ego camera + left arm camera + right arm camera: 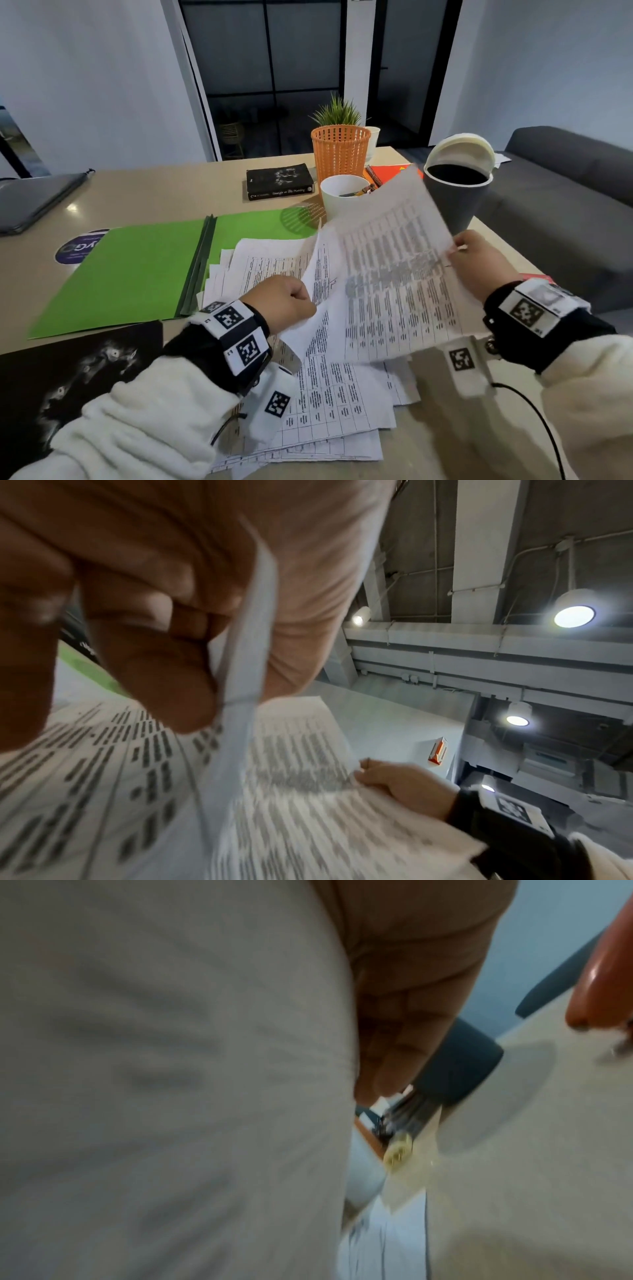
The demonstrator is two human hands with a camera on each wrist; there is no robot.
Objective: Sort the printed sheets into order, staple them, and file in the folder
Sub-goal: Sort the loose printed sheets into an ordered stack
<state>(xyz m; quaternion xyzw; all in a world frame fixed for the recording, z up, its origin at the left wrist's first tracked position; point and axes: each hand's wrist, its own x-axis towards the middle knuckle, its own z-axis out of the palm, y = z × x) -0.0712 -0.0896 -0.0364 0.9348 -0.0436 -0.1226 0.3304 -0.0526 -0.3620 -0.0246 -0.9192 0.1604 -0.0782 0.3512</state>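
A printed sheet (394, 270) full of table rows hangs tilted above the desk, blurred by motion. My right hand (479, 260) pinches its right edge. My left hand (291, 301) grips a second sheet (317, 305) at its edge, beside the first. In the left wrist view the fingers (154, 656) curl round a thin paper edge (246, 642), with the right hand (400, 785) on the printed sheet (291, 791) beyond. The right wrist view is filled by blurred paper (171, 1069). A loose pile of printed sheets (329, 394) lies under both hands. An open green folder (137, 270) lies to the left.
Behind the sheets stand a white cup with pencils (342, 195), an orange mesh basket (340, 150), a grey bin with a tipped white lid (455, 192), a black book (279, 181) and an orange notebook (387, 173). A dark photo print (68, 377) lies front left, a laptop (30, 202) far left.
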